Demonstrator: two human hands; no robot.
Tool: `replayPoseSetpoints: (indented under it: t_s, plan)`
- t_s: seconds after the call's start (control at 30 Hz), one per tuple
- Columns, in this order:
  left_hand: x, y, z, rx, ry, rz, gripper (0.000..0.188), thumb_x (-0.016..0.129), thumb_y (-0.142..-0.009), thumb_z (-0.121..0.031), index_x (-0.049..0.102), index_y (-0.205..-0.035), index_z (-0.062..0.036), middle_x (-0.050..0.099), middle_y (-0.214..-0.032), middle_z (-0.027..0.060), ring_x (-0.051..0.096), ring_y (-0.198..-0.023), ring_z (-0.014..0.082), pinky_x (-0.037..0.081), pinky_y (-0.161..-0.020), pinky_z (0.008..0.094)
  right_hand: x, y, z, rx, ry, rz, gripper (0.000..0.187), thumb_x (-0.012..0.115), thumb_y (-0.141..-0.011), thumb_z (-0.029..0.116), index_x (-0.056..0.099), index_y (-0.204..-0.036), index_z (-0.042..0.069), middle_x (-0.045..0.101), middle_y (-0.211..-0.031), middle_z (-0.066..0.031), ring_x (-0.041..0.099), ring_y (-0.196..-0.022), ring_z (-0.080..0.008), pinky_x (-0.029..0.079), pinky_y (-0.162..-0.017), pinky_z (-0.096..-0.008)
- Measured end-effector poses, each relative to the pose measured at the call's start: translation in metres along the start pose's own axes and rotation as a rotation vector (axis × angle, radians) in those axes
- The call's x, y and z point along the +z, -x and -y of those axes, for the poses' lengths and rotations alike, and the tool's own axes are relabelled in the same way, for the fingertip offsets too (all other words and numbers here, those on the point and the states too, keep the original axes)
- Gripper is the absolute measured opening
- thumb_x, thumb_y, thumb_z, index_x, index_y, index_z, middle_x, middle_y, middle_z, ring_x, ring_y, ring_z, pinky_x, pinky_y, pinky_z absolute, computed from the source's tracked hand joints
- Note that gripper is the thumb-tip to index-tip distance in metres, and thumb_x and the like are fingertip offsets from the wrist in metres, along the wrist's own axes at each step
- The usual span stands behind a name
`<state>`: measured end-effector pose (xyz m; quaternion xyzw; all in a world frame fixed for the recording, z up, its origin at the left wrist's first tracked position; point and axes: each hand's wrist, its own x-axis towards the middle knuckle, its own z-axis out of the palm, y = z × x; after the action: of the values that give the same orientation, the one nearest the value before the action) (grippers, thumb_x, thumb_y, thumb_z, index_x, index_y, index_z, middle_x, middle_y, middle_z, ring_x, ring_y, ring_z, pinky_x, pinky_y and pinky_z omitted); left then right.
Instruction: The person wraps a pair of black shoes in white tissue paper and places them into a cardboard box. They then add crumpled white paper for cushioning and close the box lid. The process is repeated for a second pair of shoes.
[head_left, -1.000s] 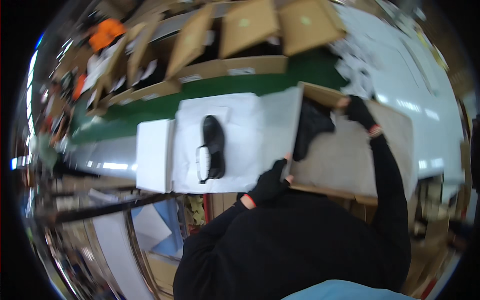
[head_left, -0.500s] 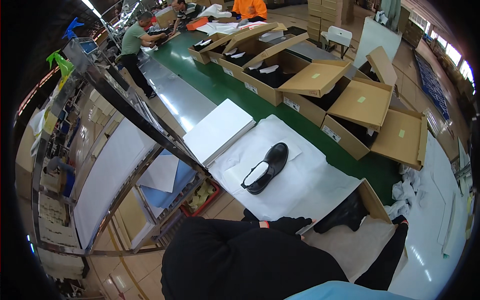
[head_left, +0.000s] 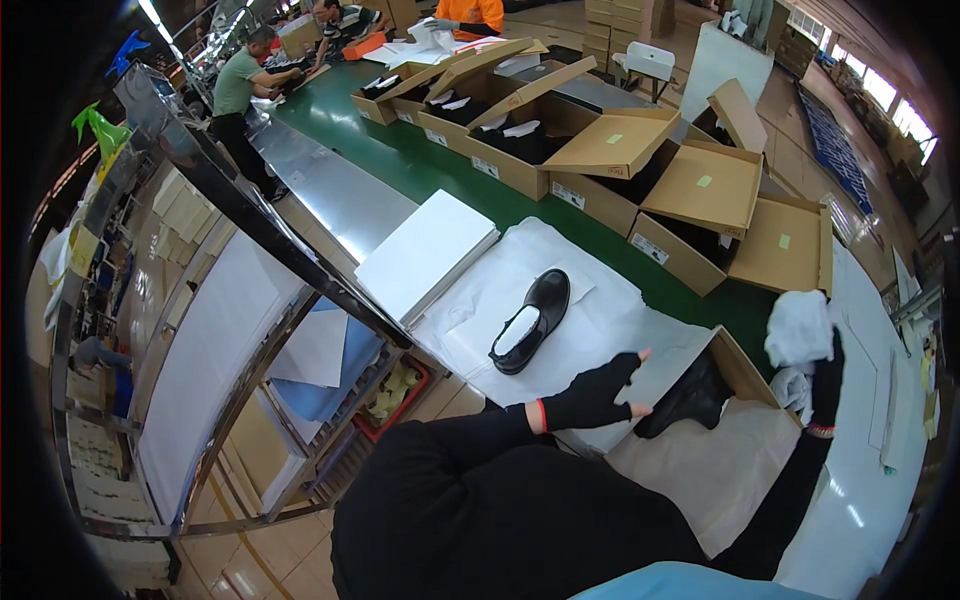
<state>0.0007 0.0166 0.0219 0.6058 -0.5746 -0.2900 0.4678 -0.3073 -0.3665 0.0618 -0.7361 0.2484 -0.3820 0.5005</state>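
My left hand [head_left: 592, 393], in a black fingertip-less glove, hovers over the near edge of the white paper with its fingers spread, holding nothing. Out to the right, my right hand [head_left: 829, 365] grips a crumpled white paper wad [head_left: 798, 326]; its fingers are partly hidden. More crumpled white paper [head_left: 793, 388] lies just under that wad. Between my hands is an open shoe box [head_left: 748, 372], lined with thin paper [head_left: 700, 465] and with a black boot [head_left: 688, 398] in it. A second black boot [head_left: 546, 308], white stuffing in its opening, lies on white paper sheets [head_left: 610, 300].
A stack of white sheets [head_left: 425, 255] lies left of the boot. Open brown shoe boxes [head_left: 690, 255] line the green table [head_left: 345, 105] at the far side. A metal rack [head_left: 270, 245] stands at left. Other people [head_left: 240, 85] work at the far end.
My left hand has risen from the box edge and spread its fingers. My right hand has left the box's right side and taken hold of the white paper wad. The view has shifted slightly.
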Motion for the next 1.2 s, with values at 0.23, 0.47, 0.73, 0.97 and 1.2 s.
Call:
replayPoseSetpoints:
  t_s: [0.23, 0.47, 0.73, 0.97, 1.2]
  plan:
    - [-0.011, -0.01, -0.04, 0.306, 0.228, -0.159, 0.097, 0.079, -0.076, -0.022, 0.017, -0.149, -0.0044, 0.032, -0.147, 0.0149, 0.044, -0.127, 0.0233, 0.04, -0.101, 0.0327, 0.196, 0.128, 0.01, -0.106, 0.18, 0.651, 0.047, 0.045, -0.098, 0.026, 0.035, -0.139, 0.006, 0.048, -0.134, -0.011, 0.05, -0.118, -0.0219, 0.043, -0.099, -0.0349]
    - [-0.01, 0.0, -0.041, 0.244, -0.056, 0.044, 0.057, 0.073, -0.074, -0.017, 0.055, -0.129, -0.0172, 0.047, -0.134, 0.0112, 0.057, -0.112, 0.0315, 0.047, -0.091, 0.0342, 0.238, 0.164, -0.001, 0.574, -0.054, 0.499, 0.042, 0.05, -0.096, 0.024, 0.04, -0.132, 0.006, 0.054, -0.118, -0.0082, 0.056, -0.106, -0.0218, 0.05, -0.09, -0.0349]
    - [-0.012, 0.003, -0.051, 0.124, 0.098, 0.121, 0.059, 0.073, -0.076, -0.037, 0.052, -0.126, -0.0143, 0.047, -0.13, 0.0111, 0.058, -0.108, 0.033, 0.047, -0.089, 0.0381, 0.241, 0.171, 0.025, -0.023, 0.334, 0.549, 0.054, 0.066, -0.085, 0.022, 0.046, -0.13, 0.002, 0.058, -0.121, -0.0125, 0.058, -0.109, -0.0239, 0.049, -0.089, -0.0343]
    - [0.0, 0.008, -0.054, 0.092, 0.014, -0.068, 0.066, 0.067, -0.074, -0.007, 0.046, -0.136, -0.0166, 0.059, -0.112, 0.0105, 0.06, -0.103, 0.0319, 0.048, -0.083, 0.0357, 0.246, 0.18, 0.086, 0.491, -0.456, 0.45, 0.06, 0.066, -0.084, 0.029, 0.045, -0.131, -0.001, 0.056, -0.122, -0.0084, 0.056, -0.111, -0.0192, 0.046, -0.091, -0.0315]
    - [0.02, -0.005, -0.056, 0.226, -0.214, 0.147, 0.077, 0.068, -0.077, -0.009, 0.033, -0.146, -0.0109, 0.055, -0.125, 0.0136, 0.055, -0.113, 0.0294, 0.044, -0.094, 0.0353, 0.23, 0.192, 0.048, 0.225, 0.297, 0.387, 0.053, 0.06, -0.084, 0.01, 0.043, -0.134, 0.001, 0.056, -0.119, -0.0096, 0.057, -0.109, -0.022, 0.048, -0.088, -0.0326]
